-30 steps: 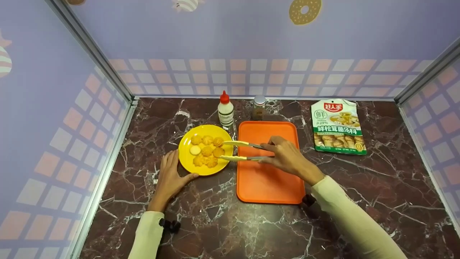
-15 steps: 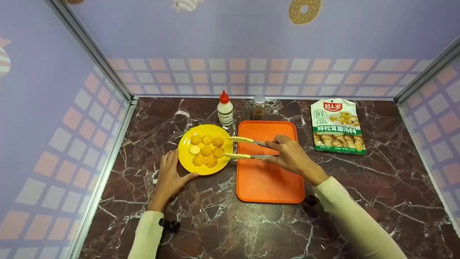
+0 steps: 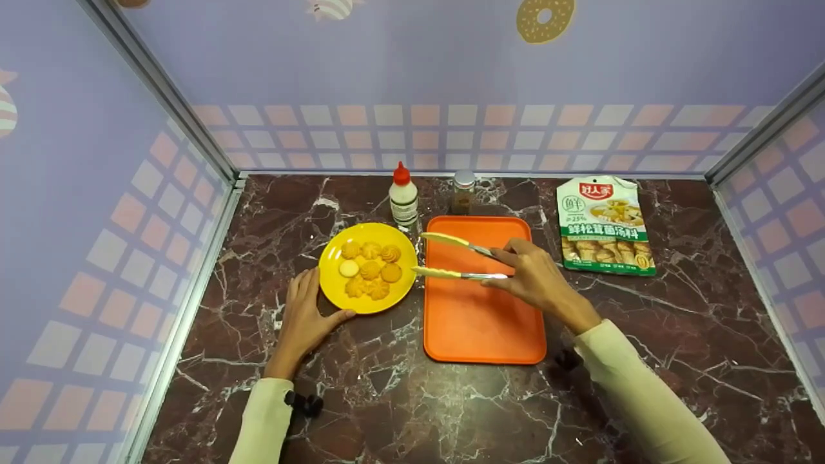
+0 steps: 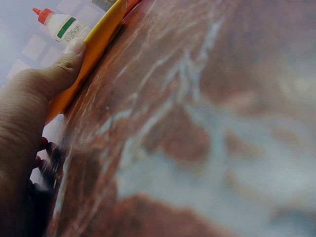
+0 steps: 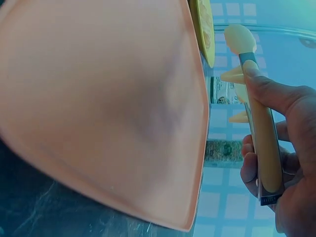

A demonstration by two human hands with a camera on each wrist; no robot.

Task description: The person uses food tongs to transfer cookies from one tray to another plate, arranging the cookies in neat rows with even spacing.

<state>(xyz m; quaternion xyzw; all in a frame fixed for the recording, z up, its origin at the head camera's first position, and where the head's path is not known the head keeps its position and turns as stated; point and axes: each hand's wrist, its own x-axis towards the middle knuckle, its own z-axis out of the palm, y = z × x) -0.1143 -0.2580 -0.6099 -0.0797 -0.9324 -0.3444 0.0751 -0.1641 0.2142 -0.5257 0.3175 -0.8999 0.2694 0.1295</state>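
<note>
A yellow plate (image 3: 335, 293) of several cookies (image 3: 370, 269) lies on the left of the marbled counter. My left hand (image 3: 305, 319) rests against its lower left rim, fingers spread and fairly straight, thumb at the near edge. In the left wrist view, the thumb (image 4: 64, 66) touches the plate's edge; most other fingers are hidden. My right hand (image 3: 532, 274) holds yellow-tipped tongs (image 3: 445, 273) over the orange tray (image 3: 483, 328). The tongs' arms stand apart with nothing between them, tips near the plate's right rim. In the right wrist view, thumb and fingers grip the tongs' handle (image 5: 266, 148).
Behind the plate stands a red-capped squeeze bottle (image 3: 404, 196). A small spice jar (image 3: 463, 193) is behind the tray. A green and white food pouch (image 3: 606, 225) lies at the back right. Patterned walls (image 3: 451, 77) border the counter.
The right hand and tongs have drawn back rightward, from above the cookies to over the tray, and the tongs' arms have spread slightly. The left hand and plate have stayed put.
</note>
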